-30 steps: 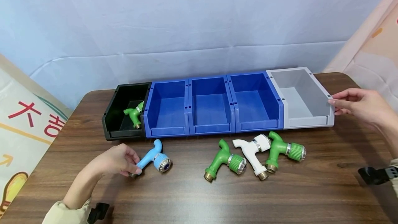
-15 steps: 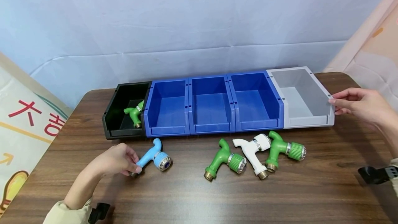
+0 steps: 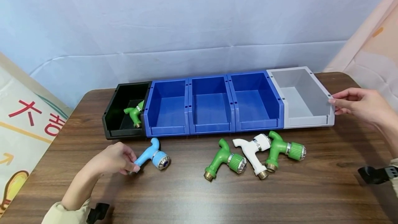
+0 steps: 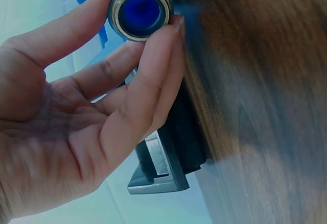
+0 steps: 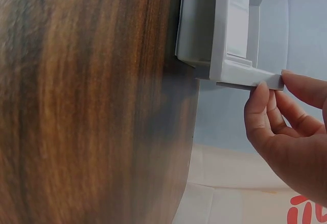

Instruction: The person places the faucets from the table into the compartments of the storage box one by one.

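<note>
My left hand (image 3: pixel 116 159) pinches a light blue faucet (image 3: pixel 149 154) by its threaded inlet end, in front of the black bin (image 3: pixel 107 122). The left wrist view looks into the round brass-coloured opening of the blue faucet (image 4: pixel 140 14), with thumb and fingers around it. At the right end of the row, my right hand (image 3: pixel 362 104) pinches the side rim of the grey bin (image 3: pixel 323 121). Thumb and fingertips meet at that rim in the right wrist view. A green faucet (image 3: pixel 134 115) lies inside the black bin, partly hidden by its wall.
Three blue bins (image 3: pixel 164 131) stand side by side between the black and grey ones. A green faucet (image 3: pixel 221 158), a white faucet (image 3: pixel 252 153) and another green faucet (image 3: pixel 281 148) lie before them on the wooden table (image 3: pixel 199 203). A pale cloth (image 3: pixel 192 20) hangs behind.
The blue faucet and my left hand have shifted slightly to the left and toward the bins. My right hand stays on the grey bin's rim.
</note>
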The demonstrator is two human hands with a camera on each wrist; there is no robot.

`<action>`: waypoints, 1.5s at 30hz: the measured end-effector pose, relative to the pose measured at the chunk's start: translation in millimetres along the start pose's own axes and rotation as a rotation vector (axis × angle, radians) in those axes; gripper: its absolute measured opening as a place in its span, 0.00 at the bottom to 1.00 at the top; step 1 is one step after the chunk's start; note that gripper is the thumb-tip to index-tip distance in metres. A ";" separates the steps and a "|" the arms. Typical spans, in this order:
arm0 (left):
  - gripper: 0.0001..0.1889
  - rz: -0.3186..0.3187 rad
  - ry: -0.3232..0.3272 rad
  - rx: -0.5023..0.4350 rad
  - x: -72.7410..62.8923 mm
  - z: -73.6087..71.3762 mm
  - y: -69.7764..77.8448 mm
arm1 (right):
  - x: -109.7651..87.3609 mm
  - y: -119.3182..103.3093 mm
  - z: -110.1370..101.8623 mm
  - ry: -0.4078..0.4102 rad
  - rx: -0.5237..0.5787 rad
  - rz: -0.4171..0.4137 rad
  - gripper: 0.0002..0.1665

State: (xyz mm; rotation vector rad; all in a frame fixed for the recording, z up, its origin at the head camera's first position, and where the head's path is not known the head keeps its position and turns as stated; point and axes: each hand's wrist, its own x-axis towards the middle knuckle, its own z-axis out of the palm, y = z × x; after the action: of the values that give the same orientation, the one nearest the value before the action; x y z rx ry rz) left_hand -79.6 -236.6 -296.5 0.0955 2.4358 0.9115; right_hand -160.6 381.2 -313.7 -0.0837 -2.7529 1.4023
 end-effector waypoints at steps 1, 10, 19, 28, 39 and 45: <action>0.08 -0.002 0.007 0.003 -0.4 0.0 -0.2 | 2.0 4.7 -0.9 0.001 0.012 -0.001 0.09; 0.08 -0.011 0.066 0.078 -7.2 -0.9 3.0 | -1.2 -2.1 0.9 0.009 -0.007 0.006 0.00; 0.09 0.042 0.048 0.058 -18.1 -7.6 3.7 | 3.7 6.8 0.0 0.012 0.033 0.011 0.07; 0.08 0.065 0.070 0.035 -26.3 -15.0 9.0 | 32.0 64.2 -8.2 0.011 0.081 -0.005 0.13; 0.09 0.087 0.158 0.104 -24.4 -20.4 25.7 | 35.4 71.0 -10.8 0.010 0.058 0.003 0.21; 0.09 0.082 0.168 0.089 -17.9 -21.7 32.2 | 29.1 59.2 -8.4 -0.001 0.061 0.006 0.16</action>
State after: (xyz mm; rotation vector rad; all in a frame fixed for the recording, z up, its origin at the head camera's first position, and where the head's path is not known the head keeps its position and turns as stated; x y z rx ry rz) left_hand -79.0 -229.0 -254.4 0.1573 2.6461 0.8778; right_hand -187.6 424.8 -356.1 -0.0886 -2.7106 1.4864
